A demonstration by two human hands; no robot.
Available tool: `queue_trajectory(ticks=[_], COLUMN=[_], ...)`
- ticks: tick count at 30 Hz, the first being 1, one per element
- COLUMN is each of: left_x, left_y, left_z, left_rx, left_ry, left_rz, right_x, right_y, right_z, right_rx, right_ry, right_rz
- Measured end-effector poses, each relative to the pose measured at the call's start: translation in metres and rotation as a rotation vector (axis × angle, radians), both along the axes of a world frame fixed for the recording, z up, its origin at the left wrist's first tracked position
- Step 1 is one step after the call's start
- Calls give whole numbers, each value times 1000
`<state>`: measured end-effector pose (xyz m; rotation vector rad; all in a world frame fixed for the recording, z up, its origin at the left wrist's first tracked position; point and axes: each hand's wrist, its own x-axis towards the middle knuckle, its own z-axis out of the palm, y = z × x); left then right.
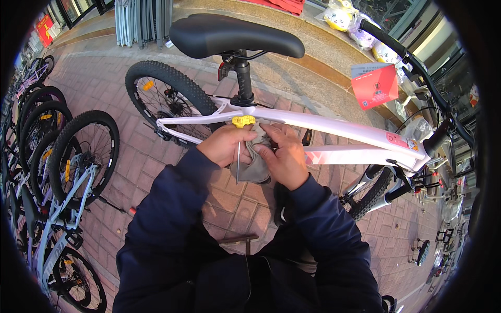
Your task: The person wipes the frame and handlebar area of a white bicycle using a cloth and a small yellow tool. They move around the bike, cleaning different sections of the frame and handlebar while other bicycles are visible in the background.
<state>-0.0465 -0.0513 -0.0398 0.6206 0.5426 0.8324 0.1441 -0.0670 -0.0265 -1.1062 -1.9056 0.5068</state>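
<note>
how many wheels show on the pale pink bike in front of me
2: the rear wheel, below the black saddle toward the left, and the front wheel, at right under the front of the pale frame. Both are partly covered.

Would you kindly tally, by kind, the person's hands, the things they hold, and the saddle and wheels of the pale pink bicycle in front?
Hands: 2 (left hand, right hand)
Yellow-handled tool: 1
Grey cloth: 1
Black saddle: 1
Bicycle wheels: 2 (rear wheel, front wheel, partly hidden)
Total: 7
</note>
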Motion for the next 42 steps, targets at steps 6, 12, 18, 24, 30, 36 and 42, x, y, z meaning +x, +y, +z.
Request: queue_trajectory(ticks=[6, 12, 18, 24, 30, 36, 42], left_x=[-20, -38, -20, -27, -32, -27, -25], left_y=[8, 29, 33, 46, 54, 49, 29], left_z=[11, 4, -13, -42, -59, -57, -47], left_rx=[76, 176, 208, 684, 753, 777, 844], left_ry=[-60, 572, 644, 1217, 1368, 1376, 1401], left_rz=[-112, 490, 597, 383, 389, 366, 491], right_x=[12, 7, -30, -21, 31, 118, 202], right_y=[8, 27, 46, 47, 26, -3, -35], right_z=[6, 22, 0, 6, 32, 81, 145], right_rx=[145, 466, 373, 311, 369, 466, 345], right_ry=[111, -524, -697, -638, -707, -810, -909], right_rz=[-134, -354, -328, -265, -409, -500, -823])
